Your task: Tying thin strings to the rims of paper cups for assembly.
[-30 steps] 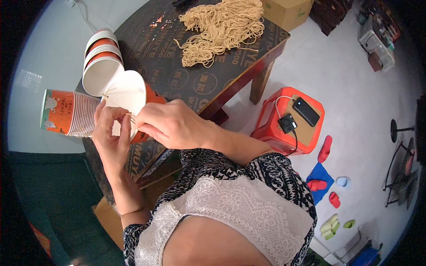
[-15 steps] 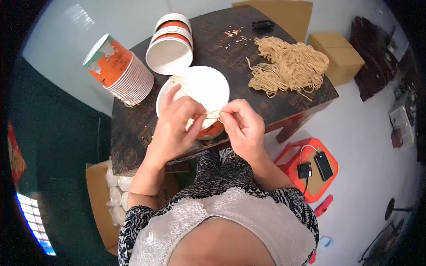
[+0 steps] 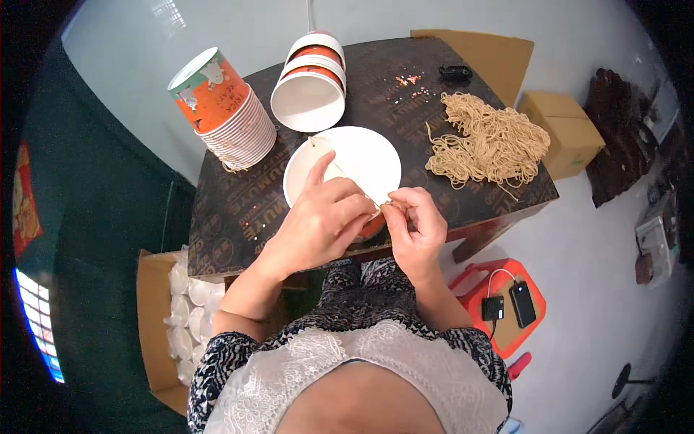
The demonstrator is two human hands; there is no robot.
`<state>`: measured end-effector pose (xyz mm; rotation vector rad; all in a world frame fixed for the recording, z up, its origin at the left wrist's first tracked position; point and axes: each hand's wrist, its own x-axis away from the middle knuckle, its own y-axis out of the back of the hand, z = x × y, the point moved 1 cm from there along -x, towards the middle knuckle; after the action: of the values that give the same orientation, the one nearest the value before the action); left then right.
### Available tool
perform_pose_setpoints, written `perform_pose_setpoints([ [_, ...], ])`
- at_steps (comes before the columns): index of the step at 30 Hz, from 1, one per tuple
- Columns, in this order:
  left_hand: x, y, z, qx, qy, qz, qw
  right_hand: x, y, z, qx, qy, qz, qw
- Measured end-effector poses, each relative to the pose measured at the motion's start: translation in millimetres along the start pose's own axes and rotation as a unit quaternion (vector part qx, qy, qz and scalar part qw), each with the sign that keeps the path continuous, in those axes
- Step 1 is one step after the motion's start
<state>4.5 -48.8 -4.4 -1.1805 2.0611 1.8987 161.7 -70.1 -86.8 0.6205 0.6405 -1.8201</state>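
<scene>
A paper bucket [image 3: 376,153], white inside and orange outside, stands open at the table's near edge. A thin tan cord [image 3: 337,166] runs from its left rim across the opening toward my fingers. My left hand [image 3: 316,226] is over the bucket's near rim, its index finger raised and its other fingers closed on the cord. Close beside it, my right hand [image 3: 417,230] pinches the cord between thumb and fingertips at the right front rim. The fingers partly hide the cord's end.
Stacked orange buckets [image 3: 235,119] stand at the left; more buckets [image 3: 309,98] lie behind. A heap of tan cords [image 3: 491,141] rests right on the dark table [image 3: 217,224], near small scattered beads [image 3: 408,81]. A red stool [image 3: 524,336] holds a black power bank [image 3: 522,304]. An open carton [image 3: 155,318] is lower left.
The head view has shifted, so the table sits lower and further right. My hands have come closer together at the rim, and the left index finger now points up.
</scene>
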Motion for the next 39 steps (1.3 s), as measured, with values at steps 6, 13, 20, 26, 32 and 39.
perform_pose_setpoints([
  [6,1.9,-1.4,2.2,0.019,-0.013,-0.01,1.0,-2.7,4.0,9.5,0.09,0.034,0.025,0.995],
  [13,1.1,-1.9,2.6,0.028,-0.014,-0.018,0.999,-6.7,4.6,13.5,0.112,0.09,0.05,0.988],
  [20,1.3,-3.3,4.7,0.031,-0.001,-0.032,0.999,-5.9,8.5,20.2,0.093,0.03,0.104,0.99],
  [26,0.6,-4.5,4.5,0.026,0.004,-0.044,0.999,-3.1,6.0,17.9,0.065,-0.004,0.084,0.994],
  [32,0.5,-5.4,3.3,0.056,0.028,-0.05,0.997,6.1,5.1,8.7,-0.038,-0.105,0.076,0.991],
  [39,-1.4,0.6,-0.5,0.071,0.026,-0.004,0.997,9.7,3.6,10.0,-0.123,-0.169,0.057,0.976],
])
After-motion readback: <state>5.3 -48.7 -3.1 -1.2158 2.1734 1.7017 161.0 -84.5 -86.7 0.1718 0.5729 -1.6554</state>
